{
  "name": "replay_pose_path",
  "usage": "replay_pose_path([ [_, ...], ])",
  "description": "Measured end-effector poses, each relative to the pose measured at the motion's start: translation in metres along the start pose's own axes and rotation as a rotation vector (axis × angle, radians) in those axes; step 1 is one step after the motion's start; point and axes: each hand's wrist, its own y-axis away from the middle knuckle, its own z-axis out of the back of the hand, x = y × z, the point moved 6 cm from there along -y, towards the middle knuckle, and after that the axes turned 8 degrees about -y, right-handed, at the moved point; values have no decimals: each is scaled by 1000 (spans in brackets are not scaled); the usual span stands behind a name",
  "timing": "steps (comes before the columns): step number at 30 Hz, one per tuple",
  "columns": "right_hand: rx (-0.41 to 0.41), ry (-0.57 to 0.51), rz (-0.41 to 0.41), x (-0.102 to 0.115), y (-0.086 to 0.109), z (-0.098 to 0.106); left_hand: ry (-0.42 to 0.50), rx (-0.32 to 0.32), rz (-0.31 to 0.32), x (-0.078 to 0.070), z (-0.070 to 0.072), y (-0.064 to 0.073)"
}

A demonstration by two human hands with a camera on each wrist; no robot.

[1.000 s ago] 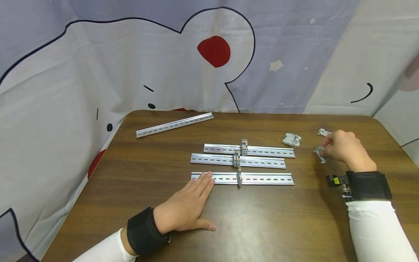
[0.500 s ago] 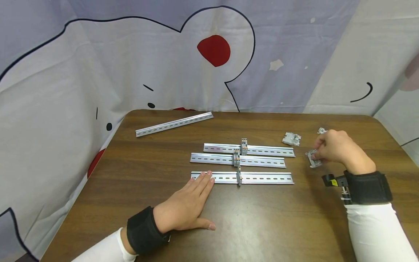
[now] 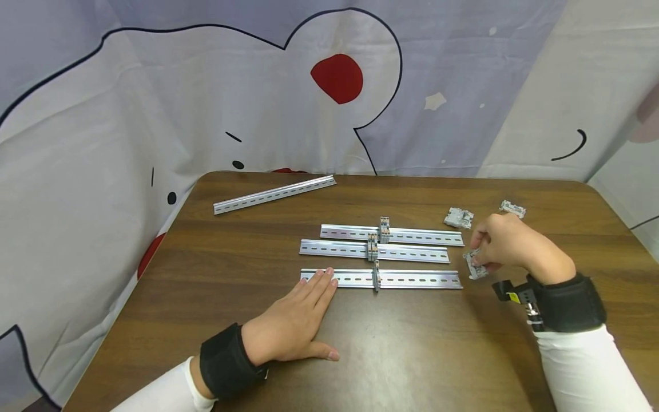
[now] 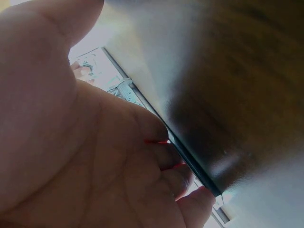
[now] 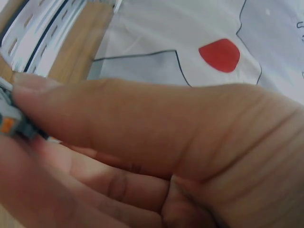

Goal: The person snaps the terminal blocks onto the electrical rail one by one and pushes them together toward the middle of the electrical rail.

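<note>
My left hand (image 3: 293,323) lies with straight fingers on the left end of the nearest slotted DIN rail (image 3: 419,279); in the left wrist view its fingers (image 4: 178,178) rest along the rail's edge. One thin terminal block (image 3: 377,276) stands clipped near that rail's middle. Beyond the rail's right end, my right hand (image 3: 507,243) pinches a grey terminal block (image 3: 475,265) between thumb and fingers. The right wrist view shows a corner of this terminal block (image 5: 9,118) with an orange spot, mostly hidden by the thumb.
Two more DIN rails, a middle one (image 3: 334,249) and a farther one (image 3: 427,237), carry terminal blocks (image 3: 384,229). Another rail (image 3: 273,195) lies slanted at the back left. Loose terminal blocks lie at the back right, a group (image 3: 458,218) and a single one (image 3: 513,209).
My right hand has moved left and nearer with the pinched terminal block, uncovering the loose block behind it. The left hand has stayed on the nearest rail.
</note>
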Motion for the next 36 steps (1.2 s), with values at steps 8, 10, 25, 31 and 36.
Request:
replay_pose_path([
  [8, 74, -15, 17, 14, -1, -18, -1, 6, 1, 0, 0, 0],
  [10, 79, -14, 16, 16, -1, -22, -1, 9, -1, 0, -1, 0],
  [25, 23, 96, 59, 29, -6, -34, -8, 5, -4, -1, -1, 0],
  [31, 28, 104, 50, 31, -8, -35, -9, -4, -6, 0, 0, -1],
  [36, 20, 97, 60, 29, -10, -35, -5, -3, -1, 0, 0, -1],
])
